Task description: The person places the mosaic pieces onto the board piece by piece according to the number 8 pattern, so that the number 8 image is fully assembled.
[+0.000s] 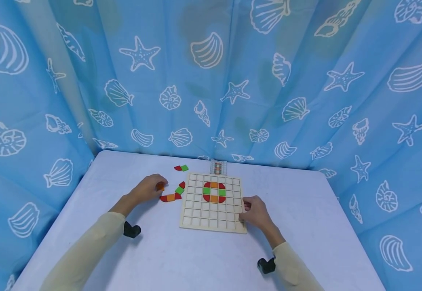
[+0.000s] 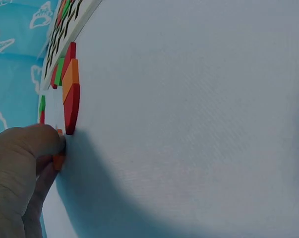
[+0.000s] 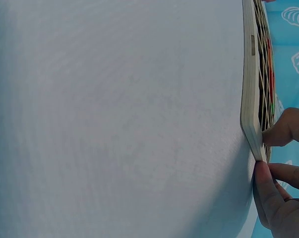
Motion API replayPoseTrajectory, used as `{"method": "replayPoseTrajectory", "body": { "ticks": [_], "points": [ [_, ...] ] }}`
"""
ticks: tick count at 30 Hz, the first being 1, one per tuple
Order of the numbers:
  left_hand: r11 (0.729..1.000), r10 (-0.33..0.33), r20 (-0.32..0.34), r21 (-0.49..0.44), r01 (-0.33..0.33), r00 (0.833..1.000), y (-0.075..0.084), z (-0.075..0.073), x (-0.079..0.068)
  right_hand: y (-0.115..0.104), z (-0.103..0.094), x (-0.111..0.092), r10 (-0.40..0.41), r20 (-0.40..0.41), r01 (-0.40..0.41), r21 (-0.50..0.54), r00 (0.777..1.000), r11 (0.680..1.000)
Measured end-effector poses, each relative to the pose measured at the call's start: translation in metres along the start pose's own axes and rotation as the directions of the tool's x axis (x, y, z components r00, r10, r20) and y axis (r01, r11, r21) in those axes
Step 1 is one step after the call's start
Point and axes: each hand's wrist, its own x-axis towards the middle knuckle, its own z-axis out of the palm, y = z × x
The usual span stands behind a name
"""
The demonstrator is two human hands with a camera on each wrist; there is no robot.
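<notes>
My left hand (image 1: 148, 188) is at the left of the loose pieces, thumb and fingers pinching an orange tile (image 2: 58, 161). Partly covered by the fingers, that tile's full outline does not show. At the board's right edge my right hand (image 1: 256, 212) grips the rim; the right wrist view has the thumb on the upper face and fingers against the side. The pale wooden grid board (image 1: 196, 222) lies on the table. Set in its cells is a ring of red rounded corner tiles (image 1: 206, 198), green tiles (image 1: 222, 192) and orange tiles (image 1: 214, 185).
Left of the board lie loose pieces: a red-orange-red row (image 1: 170, 197), a green tile (image 1: 180, 190) touching a red one (image 1: 182, 184), and another red-green pair (image 1: 181, 167) farther back. A small pattern card (image 1: 218, 167) sits behind the board. A blue shell-print curtain (image 1: 211, 81) surrounds the white table (image 1: 196, 258).
</notes>
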Motion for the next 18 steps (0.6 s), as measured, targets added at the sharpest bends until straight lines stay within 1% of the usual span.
{"method": "replayPoseTrajectory", "body": {
  "ticks": [5,10,18],
  "points": [
    [0.999,-0.043,-0.014,0.000,0.043,0.999,-0.0050,0.0028,-0.0016,0.0014,0.0010,0.0006,-0.024,-0.009,0.024,0.018,1.000,1.000],
    [0.996,-0.080,-0.026,-0.028,0.079,0.996,-0.0089,0.0032,-0.0039,0.0006,0.0016,0.0003,-0.014,0.001,0.014,0.007,1.000,1.000],
    [0.995,-0.066,-0.039,-0.072,0.063,0.997,-0.0050,0.0061,0.0002,-0.0021,-0.0001,-0.0007,0.009,-0.003,-0.009,0.006,1.000,1.000]
  ]
}}
